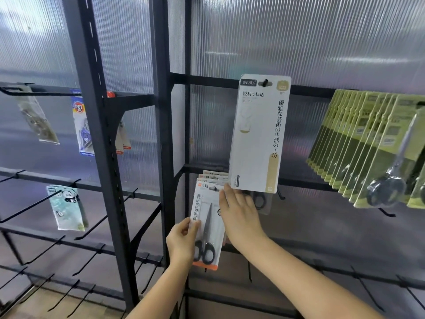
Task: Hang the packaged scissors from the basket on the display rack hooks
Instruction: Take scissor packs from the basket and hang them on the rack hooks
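Left hand (pixel 182 241) has the grip: fingers and thumb curled round the left edge of the scissors pack (pixel 208 229), pinching it about halfway down, just above the black handles. The pack sits upright, orange strip at the bottom, "SCISSORS" printed up its left side, blades pointing up. Right hand (pixel 239 217) is flat and relaxed, fingers straight, laid against the pack's upper right edge, fingertips up near its top corner. No curl there, just a press on the card.

Behind the pack's top, more packs of the same kind (pixel 215 176) are stacked in a row on a hook; whether the held pack's hang hole is already over that hook, I cannot tell.

Just above the right hand hangs a tall white card pack (pixel 257 134) with Japanese lettering, on its own hook. Far right, a dense row of olive-green scissors packs (pixel 368 148) hangs at a slant, well apart from the hands.

All of it on a black metal display rack (pixel 161 134) with crossbars and bare hooks (pixel 89 261) lower left. On the left bay: a blue correction-tape pack (pixel 80 123), a panda-print pouch (pixel 66 208), a clear bag (pixel 38 118). Ribbed translucent panelling (pixel 299 42) backs the rack.
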